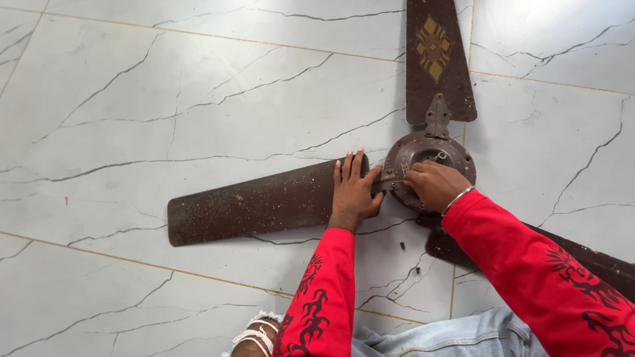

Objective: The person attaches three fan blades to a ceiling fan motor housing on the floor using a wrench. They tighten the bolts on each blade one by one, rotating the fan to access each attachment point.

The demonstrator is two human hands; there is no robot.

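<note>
The left hand (354, 192) is pressed flat, fingers spread, on the inner end of a rusty fan blade (258, 205) whose long axis runs away to that hand's left. Just right of it, the right hand (433, 185) is clenched over the blade bracket (389, 180) at the motor hub (430, 155); whatever it grips is hidden. Beyond the hub a 2nd blade (435, 59) is cut off by the frame, all on the marble floor (165, 99).

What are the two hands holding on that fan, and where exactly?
The left hand lies flat on the inner end of the dusty brown metal fan blade. The right hand is closed at the blade's bracket on the round hub; what it grips cannot be told.
</note>
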